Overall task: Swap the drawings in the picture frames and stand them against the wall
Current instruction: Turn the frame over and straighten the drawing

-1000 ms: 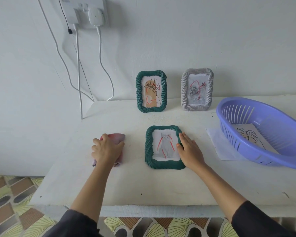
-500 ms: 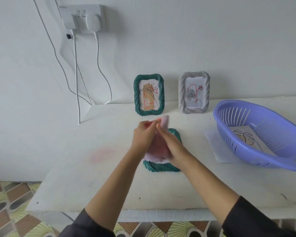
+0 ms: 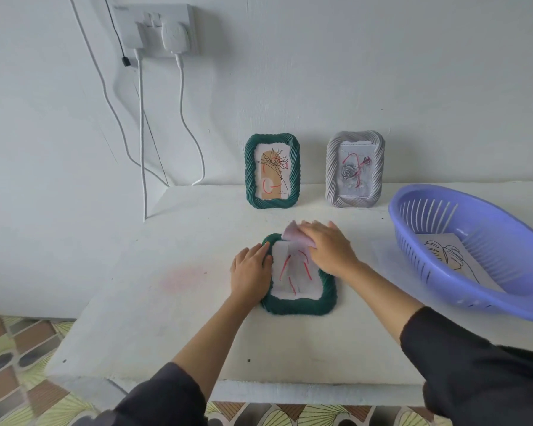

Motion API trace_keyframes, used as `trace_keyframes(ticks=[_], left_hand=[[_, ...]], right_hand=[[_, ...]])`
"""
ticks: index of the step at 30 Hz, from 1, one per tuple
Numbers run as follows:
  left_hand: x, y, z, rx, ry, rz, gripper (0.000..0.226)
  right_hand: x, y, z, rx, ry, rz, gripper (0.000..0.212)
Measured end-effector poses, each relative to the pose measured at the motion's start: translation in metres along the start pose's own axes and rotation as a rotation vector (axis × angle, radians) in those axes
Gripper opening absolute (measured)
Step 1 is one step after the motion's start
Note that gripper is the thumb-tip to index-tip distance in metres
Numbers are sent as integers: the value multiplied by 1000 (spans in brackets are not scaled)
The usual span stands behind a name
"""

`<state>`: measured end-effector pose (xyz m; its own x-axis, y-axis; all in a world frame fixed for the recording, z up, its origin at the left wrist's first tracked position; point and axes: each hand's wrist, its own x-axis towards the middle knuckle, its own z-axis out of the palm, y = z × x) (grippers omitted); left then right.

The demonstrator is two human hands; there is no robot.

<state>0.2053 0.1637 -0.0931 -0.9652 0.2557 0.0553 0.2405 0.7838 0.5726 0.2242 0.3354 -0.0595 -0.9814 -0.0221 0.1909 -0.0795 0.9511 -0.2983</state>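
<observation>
2 upright frames [image 3: 271, 171] [image 3: 354, 169] | 1 flat frame [image 3: 299, 305] | left hand [image 3: 250, 273] flat on it | right hand [image 3: 330, 252] presses cloth [image 3: 293, 235]

Nothing to read here, no words and no numbers. Well beyond the fingertips [image 3: 317, 228], the drawing [image 3: 272, 175] in the upright green frame [image 3: 250, 179] carries a tiny dark scribble at its lower right, too small to make out. Higher up and off to the left of the fingers, the socket [image 3: 154, 26] shows a faint mark near its top left corner, and that can't be read either.
</observation>
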Motion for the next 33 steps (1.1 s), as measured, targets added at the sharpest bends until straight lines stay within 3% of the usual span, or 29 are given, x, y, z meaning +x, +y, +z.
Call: trace_keyframes(ticks=[3, 7, 12, 15, 19, 23, 28, 33], left_hand=[[0, -6, 4, 30, 6, 1, 45], [1, -9, 5, 27, 1, 12, 47], [3, -9, 8, 39, 25, 21, 45], [2, -9, 7, 38, 20, 12, 45], [2, -9, 8, 31, 20, 14, 45], [5, -12, 10, 50, 19, 22, 45], [5, -12, 10, 60, 9, 30, 45], [5, -13, 9, 80, 6, 43, 45]], right_hand=[[-7, -13, 17, -45, -143, -48, 60], [-29, -24, 21, 50, -185, -203, 52], [-57, -5, 3, 98, -323, -351, 60], [-40, 4, 1, -5, -258, -271, 61], [-26, -9, 15, 34, -145, -161, 58], [-55, -13, 9, 128, -295, -325, 60], [-61, 22, -11, 119, -361, -328, 66], [-17, 18, -7, 18, -144, -112, 58]])
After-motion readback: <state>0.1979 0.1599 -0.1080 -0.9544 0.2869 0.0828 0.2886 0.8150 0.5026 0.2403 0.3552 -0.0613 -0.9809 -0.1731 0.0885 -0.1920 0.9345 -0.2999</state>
